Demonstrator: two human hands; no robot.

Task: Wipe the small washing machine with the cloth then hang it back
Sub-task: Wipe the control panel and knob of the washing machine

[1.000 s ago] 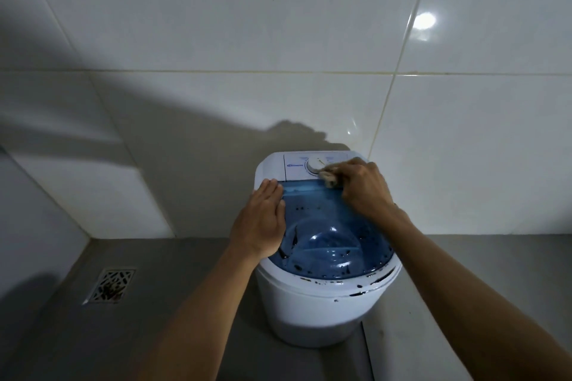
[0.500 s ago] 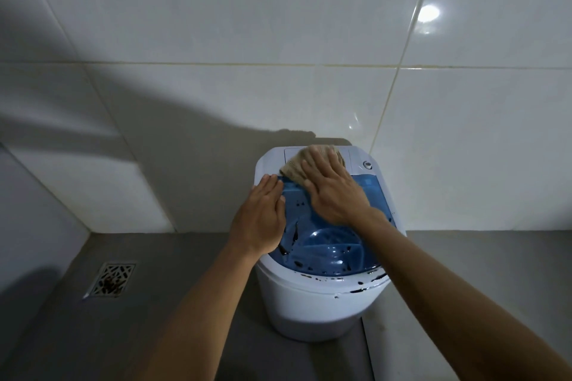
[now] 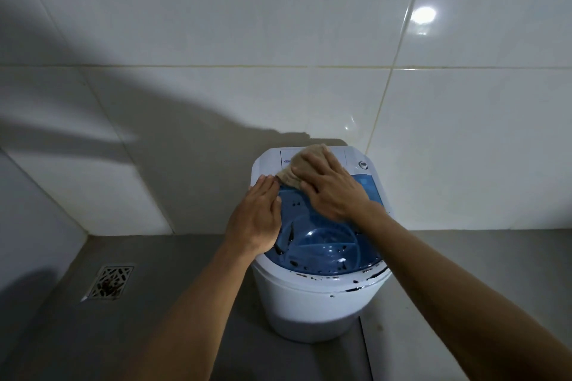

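A small white washing machine (image 3: 312,303) with a clear blue lid (image 3: 328,247) stands on the floor against the tiled wall. A beige cloth (image 3: 289,175) lies on the back control panel and the lid's rear edge. My right hand (image 3: 332,190) presses flat on the cloth with straight fingers, covering most of it and the dial. My left hand (image 3: 258,216) rests flat on the machine's left rim, fingers straight. A small round button (image 3: 362,165) shows at the panel's right.
White tiled wall (image 3: 278,40) rises right behind the machine. A metal floor drain (image 3: 109,282) sits in the grey floor (image 3: 123,334) to the left. A side wall (image 3: 31,226) closes the left corner. A floor seam runs at the machine's right.
One second ago my right hand held the bunched cloth at the dial; it has since flattened on the cloth and slid left across the panel. My left hand stayed on the rim.
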